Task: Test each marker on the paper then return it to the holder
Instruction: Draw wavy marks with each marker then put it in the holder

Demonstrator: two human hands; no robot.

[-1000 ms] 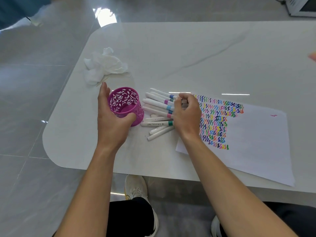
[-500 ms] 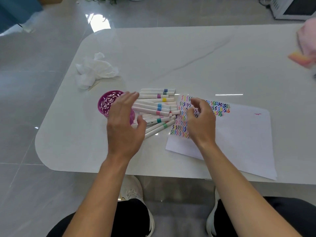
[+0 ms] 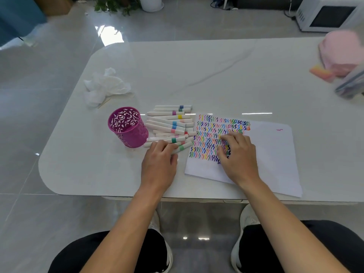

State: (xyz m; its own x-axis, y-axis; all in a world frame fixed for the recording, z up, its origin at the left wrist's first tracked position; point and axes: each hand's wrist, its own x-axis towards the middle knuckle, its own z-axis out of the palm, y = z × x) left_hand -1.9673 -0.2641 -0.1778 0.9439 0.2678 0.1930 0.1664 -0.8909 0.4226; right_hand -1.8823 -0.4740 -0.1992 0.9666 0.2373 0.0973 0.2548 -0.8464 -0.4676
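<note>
The purple holder stands upright on the white table, left of a loose pile of white markers with coloured bands. The markers lie flat, mostly side by side, between the holder and the sheet of paper. The nearest ones touch the foot of the holder.

The left hand reaches to the near edge of the pile, with its fingers bent down over the closest markers. I cannot tell whether they grasp one or only rest on them. The right hand lies palm down on the paper with the fingers spread and relaxed, grasping nothing. It covers part of the rows of coloured squiggles that fill the left half of the sheet.

A crumpled tissue lies on the table beyond the holder. A blurred pink thing sits at the table's far right edge.
</note>
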